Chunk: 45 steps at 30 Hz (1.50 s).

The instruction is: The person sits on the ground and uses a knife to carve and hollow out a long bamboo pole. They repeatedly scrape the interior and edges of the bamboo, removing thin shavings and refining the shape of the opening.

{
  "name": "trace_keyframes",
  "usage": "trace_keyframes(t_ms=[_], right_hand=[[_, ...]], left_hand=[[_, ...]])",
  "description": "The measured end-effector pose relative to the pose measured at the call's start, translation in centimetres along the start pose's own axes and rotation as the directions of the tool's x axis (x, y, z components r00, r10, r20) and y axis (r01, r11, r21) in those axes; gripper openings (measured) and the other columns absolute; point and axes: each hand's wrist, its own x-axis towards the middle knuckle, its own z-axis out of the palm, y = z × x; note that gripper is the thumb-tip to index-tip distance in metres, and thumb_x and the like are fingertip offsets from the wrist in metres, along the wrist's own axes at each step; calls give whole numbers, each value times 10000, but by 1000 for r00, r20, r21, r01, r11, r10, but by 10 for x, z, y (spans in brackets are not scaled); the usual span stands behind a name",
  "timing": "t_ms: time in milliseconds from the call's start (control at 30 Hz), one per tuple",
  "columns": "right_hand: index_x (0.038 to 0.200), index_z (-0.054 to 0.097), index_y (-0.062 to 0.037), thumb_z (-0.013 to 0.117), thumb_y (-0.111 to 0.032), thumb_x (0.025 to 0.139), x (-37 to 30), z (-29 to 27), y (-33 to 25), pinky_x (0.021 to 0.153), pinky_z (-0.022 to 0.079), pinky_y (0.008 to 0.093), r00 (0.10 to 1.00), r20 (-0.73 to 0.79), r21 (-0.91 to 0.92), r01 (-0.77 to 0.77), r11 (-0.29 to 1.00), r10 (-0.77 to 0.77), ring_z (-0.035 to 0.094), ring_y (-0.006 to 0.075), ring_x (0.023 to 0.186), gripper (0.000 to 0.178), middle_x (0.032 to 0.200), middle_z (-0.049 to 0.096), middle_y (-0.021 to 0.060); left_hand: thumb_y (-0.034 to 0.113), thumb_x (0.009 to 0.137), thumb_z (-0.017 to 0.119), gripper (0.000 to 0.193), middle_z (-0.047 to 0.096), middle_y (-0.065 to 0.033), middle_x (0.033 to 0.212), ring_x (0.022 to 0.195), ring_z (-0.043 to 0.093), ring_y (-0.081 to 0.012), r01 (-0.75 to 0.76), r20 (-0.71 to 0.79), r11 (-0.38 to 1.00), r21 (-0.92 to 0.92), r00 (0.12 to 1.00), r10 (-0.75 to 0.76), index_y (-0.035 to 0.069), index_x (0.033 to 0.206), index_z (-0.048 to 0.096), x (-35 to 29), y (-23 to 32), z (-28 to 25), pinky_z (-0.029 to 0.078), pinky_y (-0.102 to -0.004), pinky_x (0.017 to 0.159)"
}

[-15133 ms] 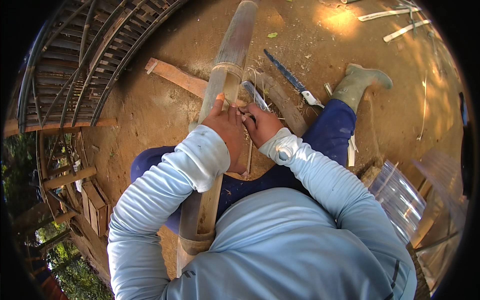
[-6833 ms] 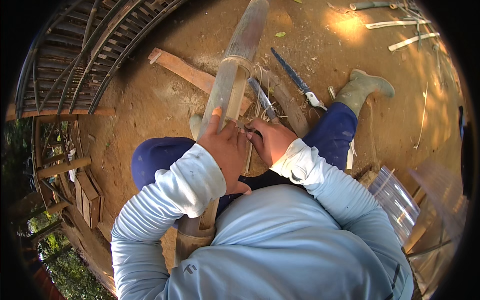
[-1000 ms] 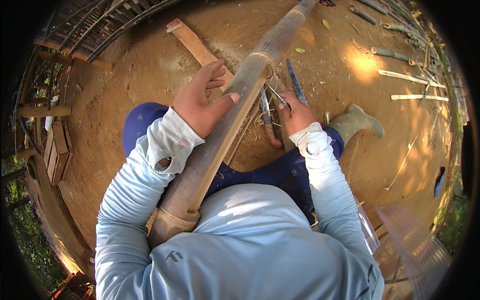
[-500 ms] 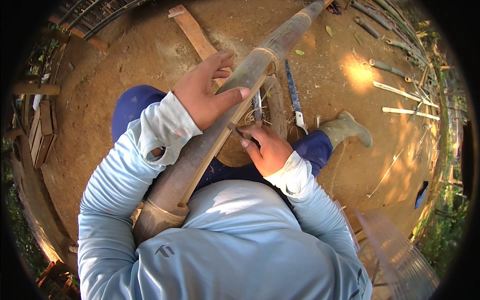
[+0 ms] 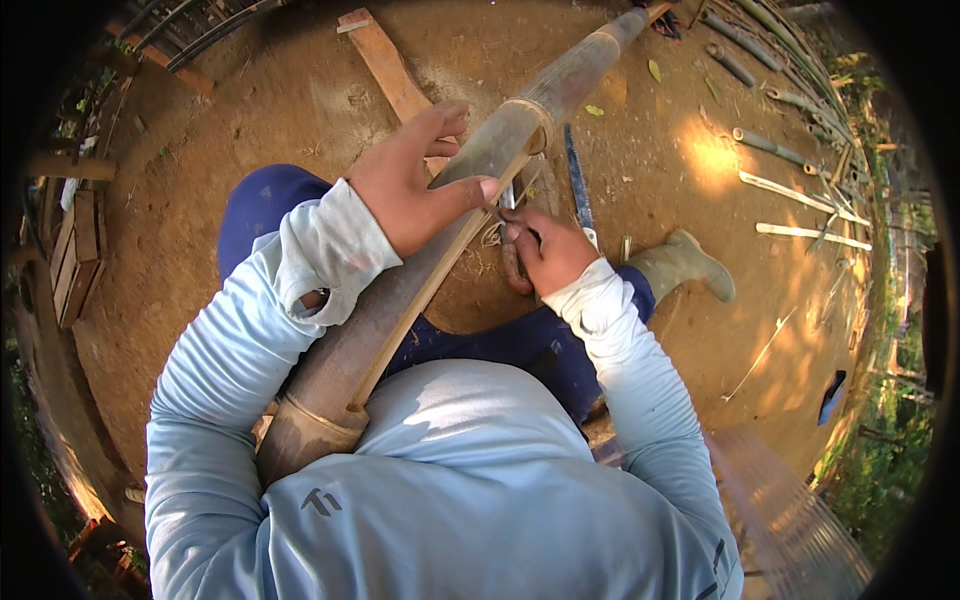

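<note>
A long bamboo pole (image 5: 355, 325) slants from my lap to the far right, a strip cut out along its right side. My left hand (image 5: 405, 190) rests against it, fingers spread, the thumb lying across the pole to its cut edge. Beside that edge, near the thumb, is my right hand (image 5: 550, 250), its fingers closed around something small and dark that I cannot make out. A narrow metal blade (image 5: 509, 194) shows just beyond the right fingertips; its lower part is hidden by the hand. Farther right a hand saw (image 5: 578, 175) lies on the ground, its grip partly covered.
A wooden plank (image 5: 385, 65) lies on the dirt beyond my left hand. Several bamboo lengths (image 5: 770, 145) and pale split strips (image 5: 800, 195) lie along the right. A wooden crate (image 5: 78, 258) stands at the left. A clear corrugated sheet (image 5: 790, 510) is at the lower right.
My right hand has slid forward along the pole's cut edge, away from my body, closer to the left thumb. It now covers part of the saw's grip. The left hand stays in place.
</note>
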Motion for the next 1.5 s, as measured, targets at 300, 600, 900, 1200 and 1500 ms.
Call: trace_keyframes(t_ms=[300, 600, 900, 1200, 1500], right_hand=[[1201, 657, -65, 589, -234, 1006, 26, -16, 22, 829, 541, 458, 992, 50, -102, -108, 989, 114, 683, 431, 979, 266, 1006, 714, 226], [1191, 653, -71, 581, -268, 1008, 49, -29, 32, 817, 537, 467, 989, 81, -195, -106, 975, 124, 685, 436, 939, 278, 975, 707, 244], [1195, 653, -59, 572, -275, 1012, 58, -35, 48, 861, 529, 453, 982, 111, -244, -125, 962, 156, 677, 428, 1001, 294, 1031, 701, 247], [1185, 669, -82, 569, -296, 1008, 60, -44, 17, 859, 536, 481, 956, 196, -300, -155, 941, 220, 681, 439, 972, 295, 1029, 707, 242], [1209, 662, -101, 578, -266, 997, 44, -28, 24, 853, 531, 507, 974, 35, -196, -212, 957, 223, 676, 447, 973, 281, 988, 706, 253]], left_hand=[[326, 899, 762, 838, 546, -234, 1418, 1301, 554, -311, 18, 5, 1000, -11, 1000, -18, -38, 1526, 341, -1, 4, -2, 445, -429, 1082], [323, 905, 761, 835, 527, -235, 1437, 1300, 553, -303, -3, -19, 1000, -28, 1000, 3, -41, 1525, 338, -1, 1, -2, 445, -425, 1083], [424, 853, 783, 896, 583, -261, 1358, 1267, 593, -355, -45, -81, 998, -41, 996, 42, -70, 1486, 386, 0, -3, 2, 475, -426, 1059], [316, 914, 745, 815, 543, -224, 1426, 1295, 559, -304, -30, -38, 999, -12, 999, 29, -18, 1533, 334, 0, -4, 1, 441, -430, 1090], [334, 904, 753, 833, 539, -229, 1425, 1284, 562, -306, -39, -20, 999, -31, 999, 38, -7, 1538, 333, -2, 3, 4, 447, -441, 1078]])
